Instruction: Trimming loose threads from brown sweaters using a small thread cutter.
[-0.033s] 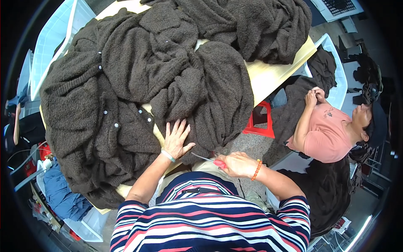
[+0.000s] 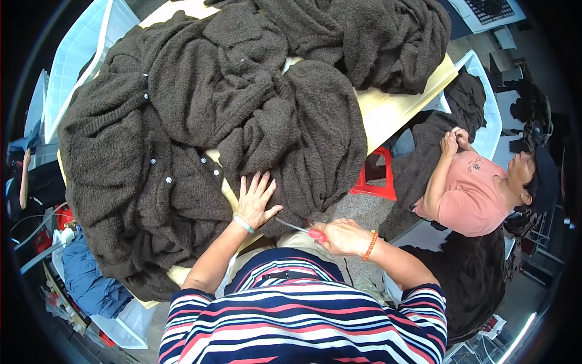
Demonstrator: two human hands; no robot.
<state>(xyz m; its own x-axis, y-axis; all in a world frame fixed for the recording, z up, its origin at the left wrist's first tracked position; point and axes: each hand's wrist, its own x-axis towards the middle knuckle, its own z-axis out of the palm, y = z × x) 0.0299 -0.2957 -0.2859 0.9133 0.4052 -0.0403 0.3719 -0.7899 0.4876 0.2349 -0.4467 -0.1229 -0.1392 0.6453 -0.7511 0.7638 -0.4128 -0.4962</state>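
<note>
A large heap of dark brown knitted garments with small, shiny round buttons is spread over the table in front of me. My left hand lies flat on the knit near the table's front edge, its fingers spread. To the right of it, my right hand is closed around red-handled scissors. Their slim metal blade points left toward my left hand, close to the hanging edge of the cloth. Part of the handle is hidden in my fingers, and the blade ends are hard to make out.
Bare pale yellow tabletop shows at right. Beyond it a person in a pink shirt sits handling dark cloth, near a white bin and a red stool. Blue cloth fills a bin at lower left.
</note>
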